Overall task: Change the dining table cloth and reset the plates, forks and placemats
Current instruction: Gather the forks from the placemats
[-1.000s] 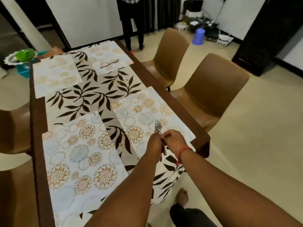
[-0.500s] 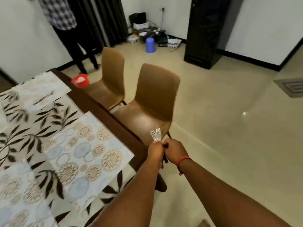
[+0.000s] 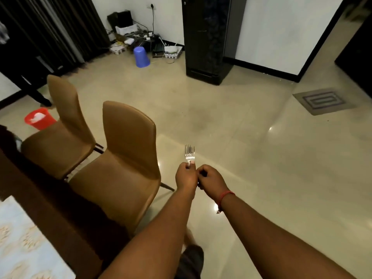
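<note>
Forks [image 3: 189,156] stand tines-up over the floor, off the surface's [image 3: 60,208] right edge, their handles pinched in the left hand [image 3: 186,177]. The right hand [image 3: 211,178] is curled just beside it; whether it grips the handles I cannot tell.

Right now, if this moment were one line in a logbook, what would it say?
left hand: grips forks, tines up | right hand: curled beside it, contents hidden | over floor, right of near chair | table at left
</note>
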Available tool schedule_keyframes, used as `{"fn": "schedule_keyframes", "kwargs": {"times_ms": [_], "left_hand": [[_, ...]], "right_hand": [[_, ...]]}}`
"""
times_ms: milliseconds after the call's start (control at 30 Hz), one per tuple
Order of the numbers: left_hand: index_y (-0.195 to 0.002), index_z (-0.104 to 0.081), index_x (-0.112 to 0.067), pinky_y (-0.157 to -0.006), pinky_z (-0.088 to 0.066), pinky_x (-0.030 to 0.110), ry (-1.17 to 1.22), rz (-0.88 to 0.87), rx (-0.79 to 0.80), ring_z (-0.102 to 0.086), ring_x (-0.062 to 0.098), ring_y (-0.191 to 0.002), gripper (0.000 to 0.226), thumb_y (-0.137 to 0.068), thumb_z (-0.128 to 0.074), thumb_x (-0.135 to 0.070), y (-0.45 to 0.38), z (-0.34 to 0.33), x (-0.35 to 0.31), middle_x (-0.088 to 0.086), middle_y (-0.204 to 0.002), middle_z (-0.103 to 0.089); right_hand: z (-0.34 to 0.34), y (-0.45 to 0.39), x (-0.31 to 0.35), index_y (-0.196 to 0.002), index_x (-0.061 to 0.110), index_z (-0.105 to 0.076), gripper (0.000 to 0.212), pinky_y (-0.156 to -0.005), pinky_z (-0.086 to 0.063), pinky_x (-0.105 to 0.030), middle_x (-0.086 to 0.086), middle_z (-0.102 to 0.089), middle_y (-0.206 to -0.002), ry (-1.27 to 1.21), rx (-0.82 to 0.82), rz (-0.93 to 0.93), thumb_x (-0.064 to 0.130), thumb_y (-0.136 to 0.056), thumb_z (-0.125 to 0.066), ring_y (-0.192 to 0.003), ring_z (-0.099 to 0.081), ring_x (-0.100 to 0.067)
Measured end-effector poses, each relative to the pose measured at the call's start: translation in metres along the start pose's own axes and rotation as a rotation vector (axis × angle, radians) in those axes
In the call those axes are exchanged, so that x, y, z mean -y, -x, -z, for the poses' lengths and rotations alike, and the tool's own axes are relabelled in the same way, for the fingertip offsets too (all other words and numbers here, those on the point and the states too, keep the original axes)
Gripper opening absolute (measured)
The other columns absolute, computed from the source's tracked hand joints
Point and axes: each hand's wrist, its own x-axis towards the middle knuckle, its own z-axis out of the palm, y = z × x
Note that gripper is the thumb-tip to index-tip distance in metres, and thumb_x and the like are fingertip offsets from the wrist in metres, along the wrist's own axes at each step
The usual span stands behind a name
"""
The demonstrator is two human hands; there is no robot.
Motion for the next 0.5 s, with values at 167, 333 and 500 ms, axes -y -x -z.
{"fn": "schedule_keyframes", "kwargs": {"times_ms": [167,333,500], "left_hand": [[-0.082,-0.048,-0.014,-0.065,-0.039,0.034,-0.049,0.003,-0.008,-0.049,0.025,-0.070,0.032,-0.103,-0.041,-0.037,-0.112,-0.039,-0.054,0.008,-0.079,-0.055],[-0.094,-0.051,-0.010,-0.062,-0.036,0.031,-0.205,-0.086,0.067,-0.049,0.019,-0.070,0.029,-0.106,-0.036,-0.032,-0.192,-0.072,-0.131,0.006,-0.084,-0.056],[-0.098,-0.054,-0.009,-0.060,-0.037,0.031,-0.280,-0.178,0.192,-0.051,0.017,-0.073,0.033,-0.106,-0.034,-0.034,-0.266,-0.103,-0.200,0.001,-0.084,-0.056]], "right_hand": [[0.037,-0.118,0.032,-0.092,0.013,-0.060,0.009,-0.067,-0.052,-0.030,-0.004,-0.067,-0.083,-0.118,-0.069,-0.083,0.015,-0.096,-0.052,-0.068,-0.063,-0.015],[0.085,-0.229,0.081,-0.100,0.011,-0.061,0.011,-0.065,-0.050,-0.028,-0.006,-0.066,-0.088,-0.086,-0.131,-0.115,0.017,-0.100,-0.051,-0.070,-0.060,-0.015],[0.107,-0.335,0.127,-0.101,0.014,-0.065,0.016,-0.078,-0.055,-0.037,-0.005,-0.071,-0.089,-0.031,-0.128,-0.101,0.022,-0.100,-0.051,-0.075,-0.067,-0.017]]}}
